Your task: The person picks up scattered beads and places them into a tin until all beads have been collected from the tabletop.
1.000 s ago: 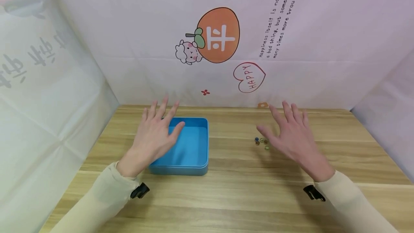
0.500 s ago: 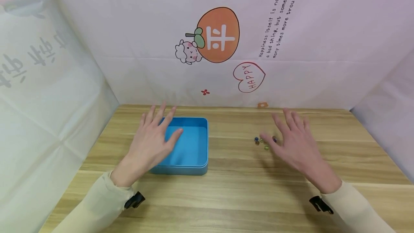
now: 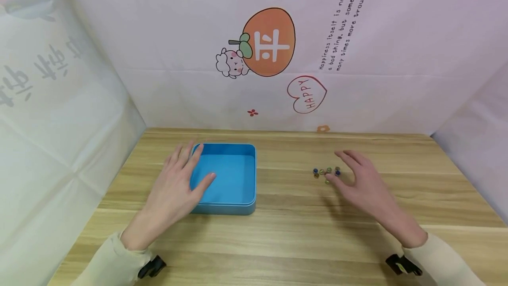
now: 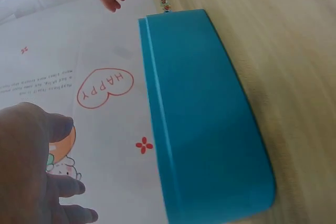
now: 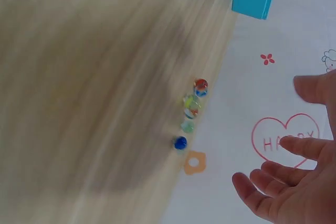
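Several small glass marbles (image 3: pixel 329 170), blue, green and amber, lie in a loose cluster on the wooden table. My right hand (image 3: pixel 369 189) hovers at their right side, fingers bent loosely and nothing held; in the head view its thumb overlaps some of them. The right wrist view shows the marbles (image 5: pixel 191 106) apart from the fingers. A light-blue rectangular box (image 3: pixel 224 175) without a lid stands left of the marbles, bare inside. Over the box's left edge is my left hand (image 3: pixel 170 184), fingers spread and holding nothing. The left wrist view has the box's outer side (image 4: pixel 205 114) beside that hand.
The wooden table (image 3: pixel 254 250) reaches back to a white printed cloth (image 3: pixel 178 96) hanging behind it. More white cloth (image 3: pixel 59 144) closes off the left side, and another sheet (image 3: pixel 476 144) hangs at the right.
Both hands have drawn back toward the person and lower. The right hand's fingers have bent and come together more, uncovering more marbles. Box and marbles stay in place.
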The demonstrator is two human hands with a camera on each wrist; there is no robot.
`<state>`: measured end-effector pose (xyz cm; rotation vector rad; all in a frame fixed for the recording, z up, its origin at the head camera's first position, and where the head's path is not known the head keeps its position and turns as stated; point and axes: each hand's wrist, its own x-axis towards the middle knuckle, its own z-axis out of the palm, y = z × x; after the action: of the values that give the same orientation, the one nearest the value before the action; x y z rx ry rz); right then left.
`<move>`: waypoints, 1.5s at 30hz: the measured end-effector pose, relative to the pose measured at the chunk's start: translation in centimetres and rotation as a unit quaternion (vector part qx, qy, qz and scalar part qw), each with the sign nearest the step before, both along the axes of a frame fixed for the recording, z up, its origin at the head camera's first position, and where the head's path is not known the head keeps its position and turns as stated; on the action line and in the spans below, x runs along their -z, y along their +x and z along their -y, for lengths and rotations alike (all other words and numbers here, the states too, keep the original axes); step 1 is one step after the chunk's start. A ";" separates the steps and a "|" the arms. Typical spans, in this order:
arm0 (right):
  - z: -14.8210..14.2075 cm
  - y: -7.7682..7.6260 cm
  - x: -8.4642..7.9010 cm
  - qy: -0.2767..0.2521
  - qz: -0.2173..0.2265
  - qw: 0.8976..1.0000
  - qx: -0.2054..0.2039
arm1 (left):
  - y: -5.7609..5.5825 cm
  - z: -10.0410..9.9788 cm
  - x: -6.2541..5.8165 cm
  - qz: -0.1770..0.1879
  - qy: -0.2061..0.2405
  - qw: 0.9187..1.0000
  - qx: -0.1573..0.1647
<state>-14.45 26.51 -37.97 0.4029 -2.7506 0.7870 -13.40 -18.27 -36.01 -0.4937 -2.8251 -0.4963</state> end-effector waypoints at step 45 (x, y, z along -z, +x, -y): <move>-2.8 -0.8 2.9 -0.241 0.192 0.950 0.046 | 2.2 3.3 5.5 0.158 0.275 0.947 -0.047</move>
<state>-15.27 29.36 -40.87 0.0178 -2.7386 1.6036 -11.16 -21.59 -41.51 -0.1725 -2.7853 -1.3943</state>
